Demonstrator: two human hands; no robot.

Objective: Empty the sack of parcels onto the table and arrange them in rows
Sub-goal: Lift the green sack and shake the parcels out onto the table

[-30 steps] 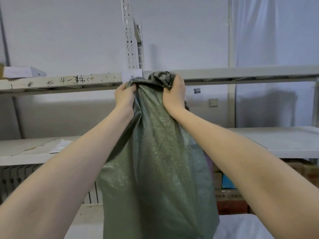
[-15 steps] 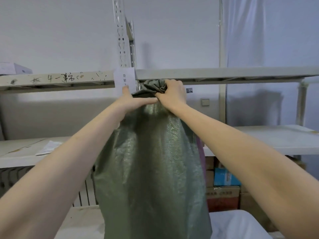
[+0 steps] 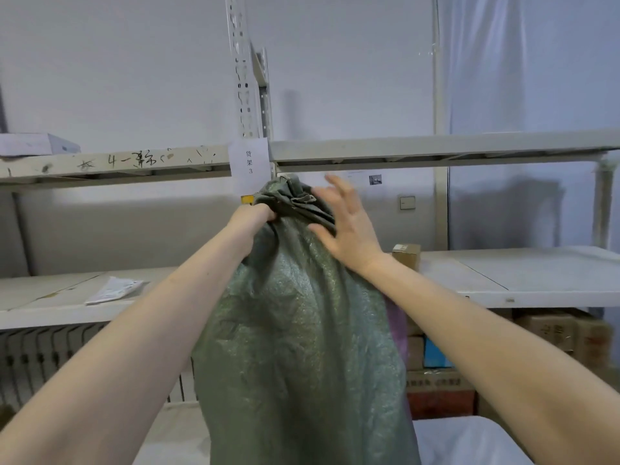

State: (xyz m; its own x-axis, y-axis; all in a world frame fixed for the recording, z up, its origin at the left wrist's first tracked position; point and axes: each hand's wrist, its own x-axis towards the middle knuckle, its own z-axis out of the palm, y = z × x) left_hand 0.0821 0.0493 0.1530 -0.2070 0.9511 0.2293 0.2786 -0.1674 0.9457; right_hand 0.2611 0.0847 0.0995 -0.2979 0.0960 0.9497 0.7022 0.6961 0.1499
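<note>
**shelfwatcher:** White metal shelving (image 3: 436, 147) is filling the whole background against a pale wall, and a paper label (image 3: 250, 166) is hanging off the upright post. A small brown cardboard box (image 3: 406, 255) is sitting on the middle shelf, and more cartons (image 3: 550, 328) are stacking up underneath it on the right. A white plastic mailer (image 3: 112, 290) is lying flat on the left shelf.

**boxguy22:** ok but where's the sack?

**shelfwatcher:** Dead centre. The big green woven plastic sack (image 3: 302, 347) is standing up tall, its long axis running vertical, its bunched end pointing straight up at the label and its body running out of the bottom of the shot. A white table surface (image 3: 469, 441) is peeking out at the lower right.

**boxguy22:** both hands gripping it?

**shelfwatcher:** Nope. The left hand (image 3: 253, 216) is clenching tight around the gathered fabric at the top, on the left side of the bunch. The right hand (image 3: 349, 229) is hovering just beside the bunch with its fingers (image 3: 337, 186) spreading wide and loose, grasping nothing, the palm facing the sack. Can't tell if the thumb is brushing the fabric or not.

**boxguy22:** any parcels out?

**shelfwatcher:** None are showing on the table. Something purplish (image 3: 397, 317) is poking out behind the sack's right edge, too hidden to identify.
</note>
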